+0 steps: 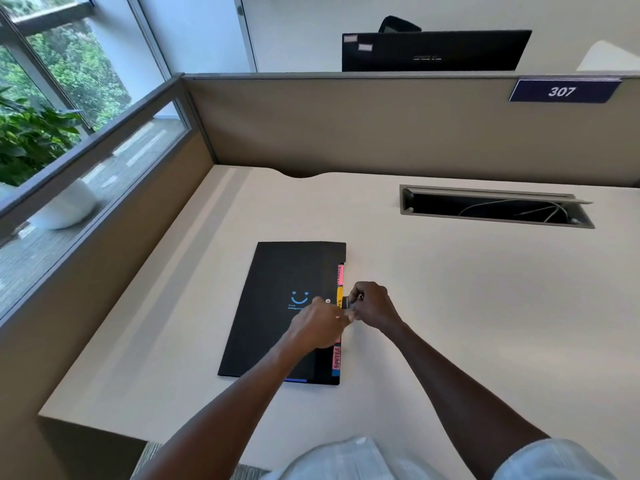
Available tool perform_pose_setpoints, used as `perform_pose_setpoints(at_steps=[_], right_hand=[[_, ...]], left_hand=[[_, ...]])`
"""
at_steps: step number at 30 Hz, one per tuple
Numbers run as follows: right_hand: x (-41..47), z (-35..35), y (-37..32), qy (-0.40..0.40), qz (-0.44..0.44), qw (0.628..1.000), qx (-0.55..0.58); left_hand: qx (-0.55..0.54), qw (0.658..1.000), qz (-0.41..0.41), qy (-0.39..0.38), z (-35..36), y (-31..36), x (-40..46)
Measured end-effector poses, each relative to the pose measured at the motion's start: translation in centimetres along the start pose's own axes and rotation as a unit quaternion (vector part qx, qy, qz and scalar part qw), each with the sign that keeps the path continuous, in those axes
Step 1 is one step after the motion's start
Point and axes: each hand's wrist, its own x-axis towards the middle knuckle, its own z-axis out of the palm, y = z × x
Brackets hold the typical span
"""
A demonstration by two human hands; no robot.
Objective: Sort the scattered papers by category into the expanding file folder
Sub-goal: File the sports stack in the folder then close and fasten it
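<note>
A black expanding file folder [277, 306] lies flat and closed on the desk, a blue smiley printed on its cover. Pink, yellow and blue index tabs [339, 289] stick out along its right edge. My left hand [317, 327] rests on the cover near the right edge, fingers pinched at the closure. My right hand [372, 304] is just off the folder's right edge, gripping a small dark strap with a snap [356, 297]. Both hands meet at that fastening. No loose papers are in view.
The folder lies on a cream desk [450, 323] boxed in by beige partitions [346, 123]. An open cable tray [495, 207] sits at the back right. Behind the partition stands a black monitor [433, 50]. A window and plant are on the left.
</note>
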Motion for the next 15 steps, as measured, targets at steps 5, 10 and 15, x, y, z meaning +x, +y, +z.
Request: perform_pose_setpoints(at_steps=[5, 10, 15], right_hand=[[0.2, 0.1, 1.3, 0.028, 0.046, 0.998, 0.030], [0.6, -0.1, 2.1, 0.038, 0.130, 0.987, 0.082], [1.0, 0.2, 2.7, 0.095, 0.154, 0.981, 0.064]], left_hand=[[-0.018, 0.985, -0.008, 0.169, -1.1, -3.7, 0.9], [0.039, 0.997, -0.028, 0.066, -0.6, -8.8, 1.8], [0.061, 0.998, -0.026, -0.022, 0.6, -9.3, 2.1]])
